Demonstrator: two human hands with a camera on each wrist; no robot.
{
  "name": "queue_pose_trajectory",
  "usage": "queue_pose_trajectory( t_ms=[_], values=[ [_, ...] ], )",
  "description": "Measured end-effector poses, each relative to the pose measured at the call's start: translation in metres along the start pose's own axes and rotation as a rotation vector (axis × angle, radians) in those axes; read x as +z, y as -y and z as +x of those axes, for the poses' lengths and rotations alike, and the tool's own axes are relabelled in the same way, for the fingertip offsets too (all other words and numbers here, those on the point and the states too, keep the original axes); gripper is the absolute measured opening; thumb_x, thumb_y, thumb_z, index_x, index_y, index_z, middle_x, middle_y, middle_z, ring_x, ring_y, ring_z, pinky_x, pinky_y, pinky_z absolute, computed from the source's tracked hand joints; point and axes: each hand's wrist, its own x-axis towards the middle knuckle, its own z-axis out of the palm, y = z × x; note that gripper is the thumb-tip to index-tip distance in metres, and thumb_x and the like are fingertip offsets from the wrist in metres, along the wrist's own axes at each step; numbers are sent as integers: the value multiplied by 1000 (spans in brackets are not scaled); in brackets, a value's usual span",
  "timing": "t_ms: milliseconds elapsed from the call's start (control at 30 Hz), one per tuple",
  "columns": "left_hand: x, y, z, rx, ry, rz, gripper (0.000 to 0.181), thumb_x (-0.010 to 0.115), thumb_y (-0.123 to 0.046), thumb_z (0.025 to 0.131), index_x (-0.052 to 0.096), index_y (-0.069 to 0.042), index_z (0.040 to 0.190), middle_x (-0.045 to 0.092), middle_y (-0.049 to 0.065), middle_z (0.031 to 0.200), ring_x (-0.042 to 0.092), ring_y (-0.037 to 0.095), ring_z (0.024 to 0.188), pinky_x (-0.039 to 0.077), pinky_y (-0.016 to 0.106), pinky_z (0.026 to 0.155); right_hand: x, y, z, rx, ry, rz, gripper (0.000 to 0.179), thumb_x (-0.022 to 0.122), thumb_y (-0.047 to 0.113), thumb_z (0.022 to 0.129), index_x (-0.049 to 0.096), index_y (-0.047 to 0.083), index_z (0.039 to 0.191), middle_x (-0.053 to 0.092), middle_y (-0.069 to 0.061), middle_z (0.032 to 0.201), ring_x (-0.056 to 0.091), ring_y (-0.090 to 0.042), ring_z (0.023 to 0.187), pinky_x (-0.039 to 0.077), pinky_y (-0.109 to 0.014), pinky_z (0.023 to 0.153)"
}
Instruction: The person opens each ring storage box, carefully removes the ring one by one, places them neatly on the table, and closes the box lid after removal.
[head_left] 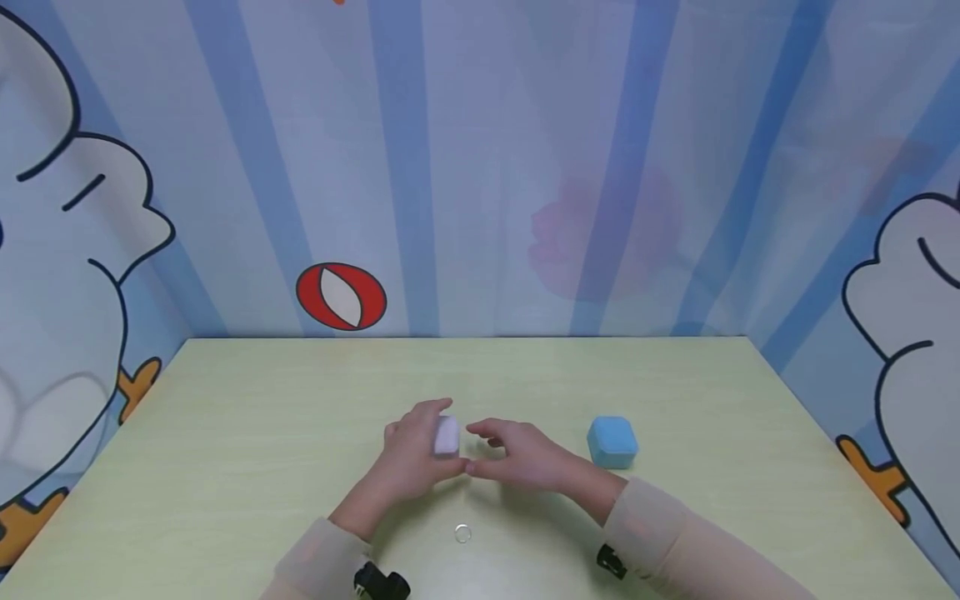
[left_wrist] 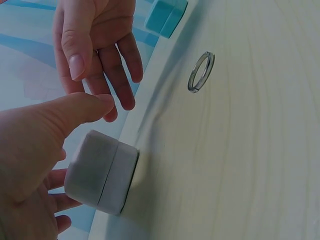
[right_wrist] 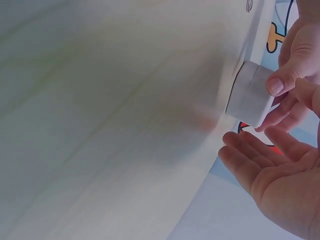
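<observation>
A small pale lavender box (head_left: pixel 447 437) with rounded edges and a lid seam stands on the table. Around its left side reaches my left hand (head_left: pixel 411 460), fingers behind it and thumb extended in front. In the left wrist view a gap shows between that thumb and the box (left_wrist: pixel 102 172); whether the fingers touch it I cannot tell. My right hand (head_left: pixel 525 457) is just right of the box, fingers loosely bent and holding nothing. The two thumb tips nearly meet or touch. Nearer me lies a thin silver-coloured ring (left_wrist: pixel 211 66) on the tabletop.
A light blue box (head_left: pixel 612 442) of similar shape stands to the right, beyond my right forearm. The pale wood-grain table (head_left: pixel 300 392) ends at a blue striped backdrop (head_left: pixel 480 167) behind, with printed panels on both sides.
</observation>
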Motion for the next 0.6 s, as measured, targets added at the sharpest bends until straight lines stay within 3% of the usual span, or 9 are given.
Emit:
queue_pose_trajectory(
  t_ms=[600],
  values=[
    [3,-12,4,69,2,68,81,79,-38,74,41,-8,139,45,10,141,46,27,123,30,52,101,-10,-8,-8,11,-35,-7,58,66,38,87,51,6,133,53,-11,136,52,-34,123,43,-50,99]
  ],
)
